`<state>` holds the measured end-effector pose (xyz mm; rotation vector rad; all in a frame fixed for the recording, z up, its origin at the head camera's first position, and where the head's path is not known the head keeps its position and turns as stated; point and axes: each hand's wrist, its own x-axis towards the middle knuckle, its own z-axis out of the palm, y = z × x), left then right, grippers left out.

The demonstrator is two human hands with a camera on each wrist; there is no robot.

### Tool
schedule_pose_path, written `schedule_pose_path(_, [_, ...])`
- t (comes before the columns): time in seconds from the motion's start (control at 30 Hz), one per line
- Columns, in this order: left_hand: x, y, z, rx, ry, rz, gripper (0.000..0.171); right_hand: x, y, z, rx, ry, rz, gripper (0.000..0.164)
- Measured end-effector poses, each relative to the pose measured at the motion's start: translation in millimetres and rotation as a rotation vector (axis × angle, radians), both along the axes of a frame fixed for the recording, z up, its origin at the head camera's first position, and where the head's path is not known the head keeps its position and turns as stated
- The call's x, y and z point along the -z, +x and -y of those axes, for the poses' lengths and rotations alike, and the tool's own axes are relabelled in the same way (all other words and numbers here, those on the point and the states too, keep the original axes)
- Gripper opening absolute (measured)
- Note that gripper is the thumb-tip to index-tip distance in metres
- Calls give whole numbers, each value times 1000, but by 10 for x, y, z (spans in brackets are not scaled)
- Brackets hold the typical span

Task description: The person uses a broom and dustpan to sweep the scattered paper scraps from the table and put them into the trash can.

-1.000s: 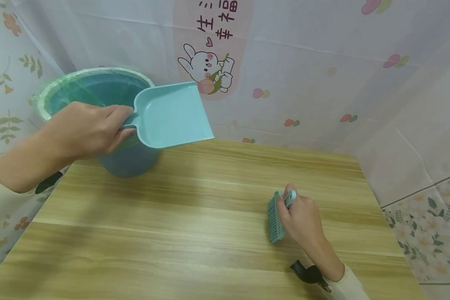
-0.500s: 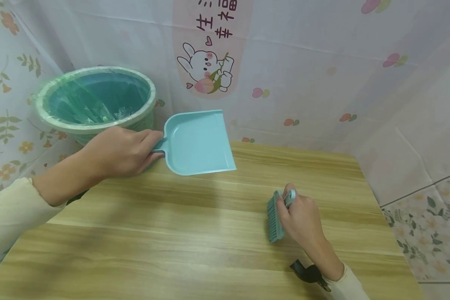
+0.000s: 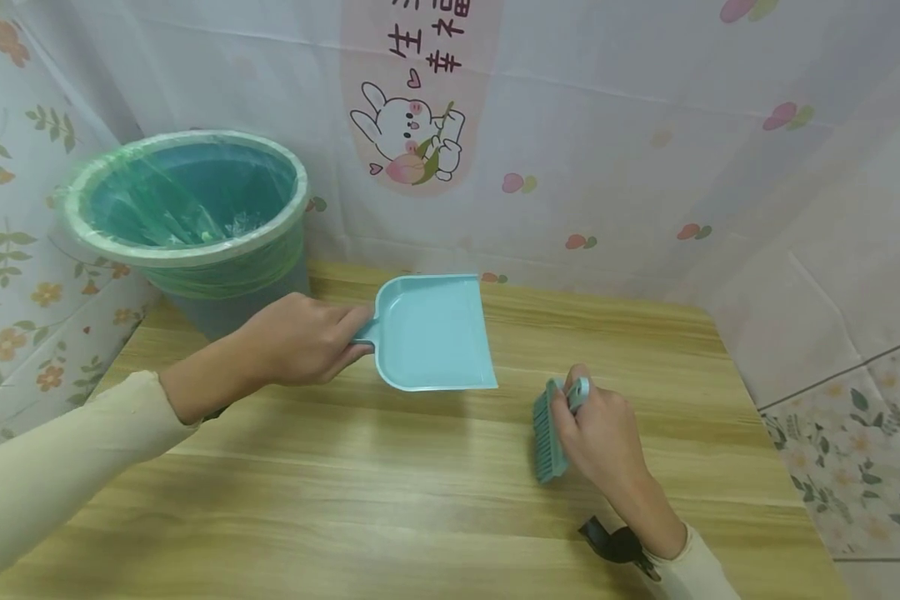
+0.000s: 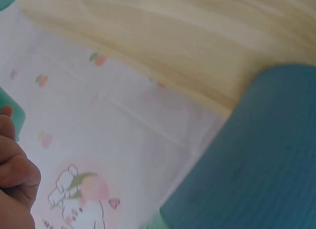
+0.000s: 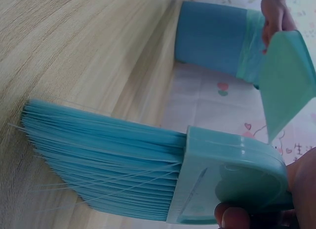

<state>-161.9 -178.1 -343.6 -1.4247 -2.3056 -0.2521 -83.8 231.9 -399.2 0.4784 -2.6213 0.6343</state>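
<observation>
A light-blue dustpan is held by its handle in my left hand, its pan facing up above the table. In the right wrist view the dustpan hangs clear of the tabletop. My right hand grips a small blue hand brush by its handle, at the right of the table. The bristles point down, their tips touching the wood. In the left wrist view only part of the left hand shows, with a corner of the dustpan beyond it.
A blue bin with a green bag liner stands at the back left, beside the left hand. The wooden table ends at the back against a printed cloth. A black strap is on the right wrist.
My left hand has carried the dustpan from over the bin down and to the right, toward the brush. The right hand and brush have stayed in place.
</observation>
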Motion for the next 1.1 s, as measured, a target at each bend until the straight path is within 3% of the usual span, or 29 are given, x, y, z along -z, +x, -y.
schedule_pose_path(0.33, [381, -82, -213, 54, 3, -1, 32, -8, 10, 8, 12, -7, 8, 34])
schedule_pose_path(0.47, [516, -100, -297, 47, -30, 5, 28, -8, 14, 7, 20, -8, 11, 34])
schedule_pose_path(0.63, [686, -115, -376, 35, -101, 48, 31, -5, 10, 5, 18, -5, 4, 33])
schedule_pose_path(0.87, [913, -153, -433, 60, -119, 118, 30, -2, 6, 2, 10, -6, -7, 36])
schedule_pose_path(1.1, [1034, -190, -513, 74, -134, 172, 26, -9, 13, 17, 16, 0, -2, 34])
